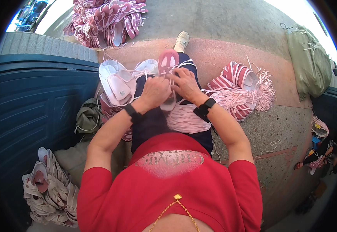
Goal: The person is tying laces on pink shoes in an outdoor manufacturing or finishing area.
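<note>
On my lap lies a pink shoe upper (168,62), its rounded toe pointing away from me. A pale shoelace (159,73) stretches across it. My left hand (157,91) is closed over the upper's left side, thumb and fingers gripping the lace. From the other side my right hand (186,84) bends its fingers inward and pinches the lace near the upper's middle. The fingertips partly hide the eyelets. Pale pink uppers (117,83) rest by my left knee, and a bundle of pink laces (188,118) lies across my lap under my right wrist.
Striped pink uppers with loose laces (238,89) are heaped at my right. A larger pile of pink uppers (106,21) sits far left. Beige uppers (50,189) are stacked near left, beside a blue metal door (41,104). A green sack (309,62) stands far right.
</note>
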A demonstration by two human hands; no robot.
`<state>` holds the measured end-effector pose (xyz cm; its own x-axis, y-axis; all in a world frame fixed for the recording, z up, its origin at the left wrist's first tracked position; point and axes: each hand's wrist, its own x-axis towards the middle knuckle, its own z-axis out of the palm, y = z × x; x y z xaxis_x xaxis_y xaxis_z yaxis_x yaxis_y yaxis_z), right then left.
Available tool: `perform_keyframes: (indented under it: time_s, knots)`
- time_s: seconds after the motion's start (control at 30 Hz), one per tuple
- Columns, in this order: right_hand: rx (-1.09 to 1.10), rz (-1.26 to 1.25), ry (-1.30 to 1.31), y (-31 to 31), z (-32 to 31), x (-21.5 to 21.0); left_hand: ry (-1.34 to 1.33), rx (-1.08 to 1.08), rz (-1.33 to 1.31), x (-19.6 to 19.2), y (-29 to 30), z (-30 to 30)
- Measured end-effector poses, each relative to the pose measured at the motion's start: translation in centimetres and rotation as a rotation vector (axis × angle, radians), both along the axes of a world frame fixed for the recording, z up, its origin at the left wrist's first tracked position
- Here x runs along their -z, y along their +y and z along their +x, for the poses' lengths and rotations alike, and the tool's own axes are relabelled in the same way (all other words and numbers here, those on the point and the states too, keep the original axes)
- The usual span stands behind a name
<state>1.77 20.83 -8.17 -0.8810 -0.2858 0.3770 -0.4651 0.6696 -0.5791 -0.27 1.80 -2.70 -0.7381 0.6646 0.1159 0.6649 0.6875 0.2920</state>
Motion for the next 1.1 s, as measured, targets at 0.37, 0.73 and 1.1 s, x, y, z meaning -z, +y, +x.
perform_keyframes:
  time_s: [0.37,0.73,1.1]
  knots:
    - [0.850,-1.575,0.215,47.3,17.4,-21.9,-1.124,-0.457,0.666,-0.3,-9.8,-1.2]
    - [0.646,-1.256,-0.537,28.6,5.8,-8.2,-1.005,-0.469,0.451,2.3,-5.4,-6.6]
    - [-0.159,0.213,-0.663,-2.2,-2.0,-1.0,-0.452,-0.089,-0.201,6.7,3.9,-11.0]
